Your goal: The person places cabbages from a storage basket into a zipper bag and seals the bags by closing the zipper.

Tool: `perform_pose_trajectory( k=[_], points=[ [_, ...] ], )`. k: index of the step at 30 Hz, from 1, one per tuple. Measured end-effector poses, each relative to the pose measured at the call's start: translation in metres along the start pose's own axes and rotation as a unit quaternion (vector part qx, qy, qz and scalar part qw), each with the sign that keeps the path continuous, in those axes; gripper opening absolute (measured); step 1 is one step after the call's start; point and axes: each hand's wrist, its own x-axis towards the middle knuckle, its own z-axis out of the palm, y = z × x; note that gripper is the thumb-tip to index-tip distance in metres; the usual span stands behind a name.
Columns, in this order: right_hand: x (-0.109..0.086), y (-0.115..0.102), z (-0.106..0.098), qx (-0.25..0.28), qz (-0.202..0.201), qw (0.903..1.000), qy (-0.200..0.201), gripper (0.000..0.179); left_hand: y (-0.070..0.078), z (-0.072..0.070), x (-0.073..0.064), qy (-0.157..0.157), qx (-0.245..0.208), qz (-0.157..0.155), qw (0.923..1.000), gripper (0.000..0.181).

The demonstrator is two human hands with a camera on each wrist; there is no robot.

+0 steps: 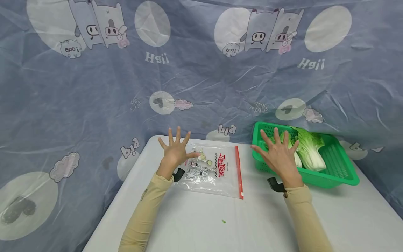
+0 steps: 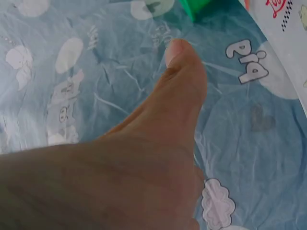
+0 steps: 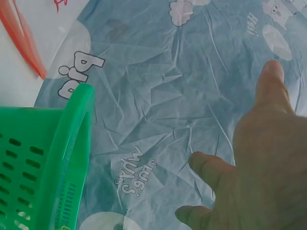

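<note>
My left hand (image 1: 175,151) is raised with its fingers spread, over the left part of a clear zip bag (image 1: 228,185) with a red edge and cartoon print. Nothing is in that hand. In the head view my right hand (image 1: 281,157), also spread and holding nothing, covers part of a green plastic basket (image 1: 338,164). Leafy cabbages (image 1: 310,148) lie inside the basket, partly hidden by the right hand. The left wrist view shows the thumb (image 2: 184,72) extended; the right wrist view has the basket's rim (image 3: 76,110) beside the hand.
The white table (image 1: 201,227) carries the bag at its back left and the basket at its back right. A small green scrap (image 1: 223,221) lies near the middle. Behind the table hangs a blue-grey printed sheet (image 1: 195,77).
</note>
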Motion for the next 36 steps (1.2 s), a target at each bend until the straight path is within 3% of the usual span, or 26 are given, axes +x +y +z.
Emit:
perform_pose_trajectory(
  k=[6, 9, 14, 20, 25, 28, 32, 36],
  points=[
    [-0.003, 0.003, -0.003, -0.001, -0.014, 0.9999, 0.008, 0.079, 0.016, 0.007, 0.002, 0.029, 0.018, 0.022, 0.9992, 0.094],
    [-0.004, 0.000, -0.003, 0.042, -0.038, 0.9978, 0.036, 0.076, 0.031, 0.014, 0.006, 0.062, 0.022, 0.046, 0.9968, 0.088],
    [-0.010, -0.010, 0.004, 0.150, -0.075, 0.9828, 0.078, 0.059, 0.070, 0.031, 0.014, 0.076, -0.003, 0.094, 0.9926, 0.073],
    [-0.029, -0.022, 0.029, 0.227, -0.065, 0.9654, 0.109, 0.032, 0.120, 0.069, 0.031, 0.056, -0.052, 0.133, 0.9882, 0.050],
    [-0.052, -0.026, 0.057, 0.278, 0.012, 0.9598, 0.032, 0.024, 0.150, 0.106, 0.046, 0.030, -0.123, 0.132, 0.9831, 0.044],
    [-0.065, -0.026, 0.075, 0.301, 0.066, 0.9509, -0.027, 0.022, 0.160, 0.120, 0.050, 0.005, -0.154, 0.118, 0.9809, 0.047],
    [-0.078, -0.022, 0.090, 0.323, 0.112, 0.9362, -0.081, 0.019, 0.167, 0.131, 0.049, -0.023, -0.171, 0.110, 0.9788, 0.046],
    [-0.086, -0.019, 0.095, 0.345, 0.140, 0.9223, -0.105, 0.017, 0.170, 0.135, 0.048, -0.037, -0.170, 0.120, 0.9773, 0.040]
  ],
)
